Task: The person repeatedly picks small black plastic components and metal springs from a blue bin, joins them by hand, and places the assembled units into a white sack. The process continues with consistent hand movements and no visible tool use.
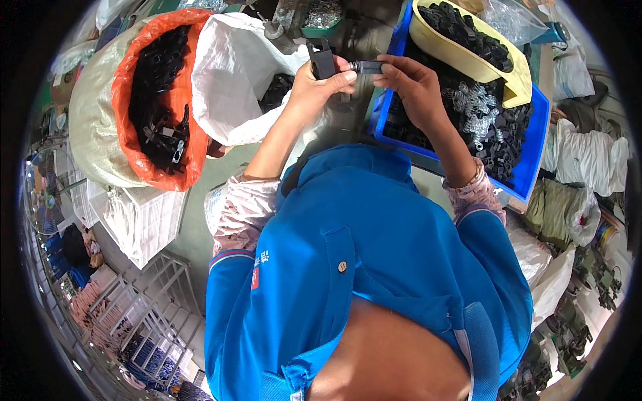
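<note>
My left hand [314, 89] is closed around a blocky black plastic part [322, 62], with its thumb laid along the near side. Facing it, my right hand [413, 85] pinches a small dark plastic piece [371, 67] between thumb and fingertips. A short metal coil spring [355, 67] sits at the left end of that piece, close to my left fingertips. Whether the spring touches the black part is hidden by the fingers. Both hands are raised in front of my chest, close together.
At right, a blue tray [380, 119] holds black parts and a heap of metal springs [476, 110]. A yellow scoop-shaped container [428, 41] of black parts rests across it. Left stand an orange-lined sack [120, 100] and a white sack [224, 73], above a white crate [150, 224].
</note>
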A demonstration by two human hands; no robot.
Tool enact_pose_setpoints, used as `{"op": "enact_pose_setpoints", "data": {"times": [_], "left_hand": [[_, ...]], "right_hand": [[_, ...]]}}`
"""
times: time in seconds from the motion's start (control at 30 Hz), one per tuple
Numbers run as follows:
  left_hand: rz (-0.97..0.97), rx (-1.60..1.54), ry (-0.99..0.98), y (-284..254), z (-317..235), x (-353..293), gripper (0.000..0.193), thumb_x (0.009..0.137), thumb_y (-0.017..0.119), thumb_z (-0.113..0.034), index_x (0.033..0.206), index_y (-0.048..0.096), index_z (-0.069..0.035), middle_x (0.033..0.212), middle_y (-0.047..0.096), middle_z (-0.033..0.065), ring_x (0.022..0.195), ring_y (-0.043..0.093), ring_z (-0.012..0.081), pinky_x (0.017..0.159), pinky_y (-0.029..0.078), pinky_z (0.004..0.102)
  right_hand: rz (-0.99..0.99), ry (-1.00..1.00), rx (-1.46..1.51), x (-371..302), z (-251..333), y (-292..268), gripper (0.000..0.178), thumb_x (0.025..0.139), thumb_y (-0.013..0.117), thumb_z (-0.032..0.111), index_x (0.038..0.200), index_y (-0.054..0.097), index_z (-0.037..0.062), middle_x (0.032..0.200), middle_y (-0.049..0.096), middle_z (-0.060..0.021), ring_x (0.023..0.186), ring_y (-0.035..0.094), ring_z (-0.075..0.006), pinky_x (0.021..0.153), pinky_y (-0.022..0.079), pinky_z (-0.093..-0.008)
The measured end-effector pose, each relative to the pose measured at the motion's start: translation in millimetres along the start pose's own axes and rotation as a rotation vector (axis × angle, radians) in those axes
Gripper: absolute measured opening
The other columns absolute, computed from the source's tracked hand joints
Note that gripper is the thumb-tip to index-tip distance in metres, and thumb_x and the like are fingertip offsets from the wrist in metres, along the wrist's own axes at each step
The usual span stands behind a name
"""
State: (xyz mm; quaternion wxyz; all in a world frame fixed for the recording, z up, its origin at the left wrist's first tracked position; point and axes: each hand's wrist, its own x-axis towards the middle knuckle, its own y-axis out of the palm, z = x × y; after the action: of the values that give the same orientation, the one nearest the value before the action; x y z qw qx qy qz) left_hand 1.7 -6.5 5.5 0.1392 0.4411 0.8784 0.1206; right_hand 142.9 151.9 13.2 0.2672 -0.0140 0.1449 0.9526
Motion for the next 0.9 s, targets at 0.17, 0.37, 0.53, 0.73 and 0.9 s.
{"op": "enact_pose_setpoints", "data": {"times": [0.17, 0.37, 0.53, 0.73, 0.9], "left_hand": [[0.053, -0.232, -0.164, -10, -10, -6, 0.032, 0.093, 0.064, -0.016, 0.114, 0.042, -0.003, 0.101, 0.063, 0.0138, 0.074, 0.064, 0.0173, 0.06, 0.053, 0.0291], [0.206, -0.11, -0.173, 0, -15, -22, 0.038, 0.097, 0.057, -0.016, 0.131, 0.049, -0.001, 0.126, 0.06, 0.0168, 0.103, 0.067, 0.0241, 0.085, 0.056, 0.0353], [0.288, -0.082, -0.222, 9, -21, -30, 0.041, 0.095, 0.059, -0.013, 0.133, 0.05, -0.004, 0.13, 0.059, 0.0138, 0.104, 0.066, 0.0233, 0.079, 0.056, 0.0324], [0.307, -0.07, -0.284, 15, -22, -35, 0.04, 0.094, 0.06, -0.013, 0.133, 0.05, -0.006, 0.13, 0.059, 0.0123, 0.102, 0.067, 0.0222, 0.075, 0.055, 0.0315], [0.299, -0.083, -0.303, 18, -18, -35, 0.036, 0.095, 0.059, -0.012, 0.13, 0.05, -0.007, 0.129, 0.06, 0.0121, 0.1, 0.067, 0.0221, 0.072, 0.054, 0.0304]], "right_hand": [[0.02, 0.081, 0.173, 5, 6, -16, 0.031, 0.095, 0.061, 0.015, 0.121, 0.063, -0.0025, 0.102, 0.069, -0.0129, 0.091, 0.067, -0.0192, 0.082, 0.054, -0.0302], [0.073, -0.025, -0.037, 13, 35, -18, 0.03, 0.094, 0.064, 0.018, 0.118, 0.063, -0.0006, 0.101, 0.068, -0.0088, 0.09, 0.065, -0.0159, 0.082, 0.053, -0.0299], [0.123, -0.067, -0.131, 19, 37, -20, 0.027, 0.093, 0.066, 0.019, 0.111, 0.064, -0.001, 0.098, 0.067, -0.0083, 0.088, 0.064, -0.0155, 0.082, 0.052, -0.0297], [0.192, -0.082, -0.334, 18, 43, -19, 0.024, 0.093, 0.066, 0.017, 0.106, 0.064, -0.0029, 0.097, 0.065, -0.0057, 0.085, 0.064, -0.0136, 0.08, 0.053, -0.0274], [0.27, -0.004, -0.333, 20, 39, -23, 0.025, 0.092, 0.067, 0.016, 0.106, 0.064, -0.0037, 0.095, 0.065, -0.0078, 0.081, 0.065, -0.015, 0.078, 0.054, -0.0283]]}}
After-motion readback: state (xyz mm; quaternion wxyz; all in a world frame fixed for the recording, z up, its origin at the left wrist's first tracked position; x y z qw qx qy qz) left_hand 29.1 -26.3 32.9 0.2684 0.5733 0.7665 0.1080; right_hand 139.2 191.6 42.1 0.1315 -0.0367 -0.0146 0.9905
